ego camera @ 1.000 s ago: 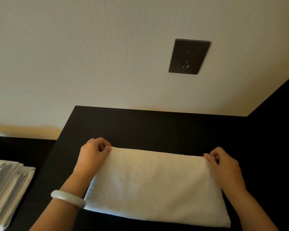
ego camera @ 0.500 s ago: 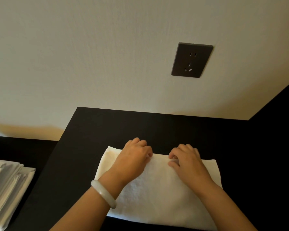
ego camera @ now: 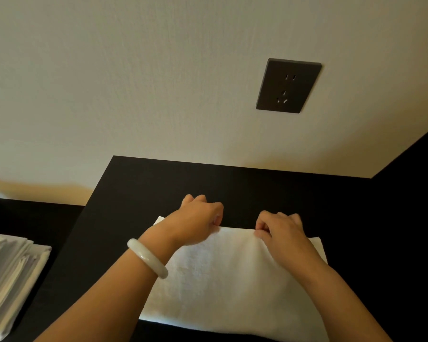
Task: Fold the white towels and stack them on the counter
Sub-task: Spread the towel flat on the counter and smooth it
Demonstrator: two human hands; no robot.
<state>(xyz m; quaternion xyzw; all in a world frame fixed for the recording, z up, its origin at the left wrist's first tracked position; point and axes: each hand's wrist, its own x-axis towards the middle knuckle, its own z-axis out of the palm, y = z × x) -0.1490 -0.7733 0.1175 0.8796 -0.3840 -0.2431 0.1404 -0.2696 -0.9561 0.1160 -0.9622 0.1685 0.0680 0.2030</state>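
Note:
A white towel (ego camera: 227, 280), folded into a rectangle, lies flat on the black counter (ego camera: 158, 183) in front of me. My left hand (ego camera: 198, 220), with a pale bangle on the wrist, grips the towel's far edge near the middle, fingers curled over it. My right hand (ego camera: 279, 228) pinches the same far edge a little to the right, thumb and fingers closed on the cloth. The two hands are about a hand's width apart. The towel's near part runs under my forearms.
A stack of white folded linen (ego camera: 8, 280) sits on a lower dark surface at the left edge. A dark wall socket (ego camera: 288, 85) is on the cream wall behind the counter. A black side panel (ego camera: 410, 193) rises at the right.
One second ago my hands held the towel's far corners. They slid inward to the middle, and now both have closed on the far edge.

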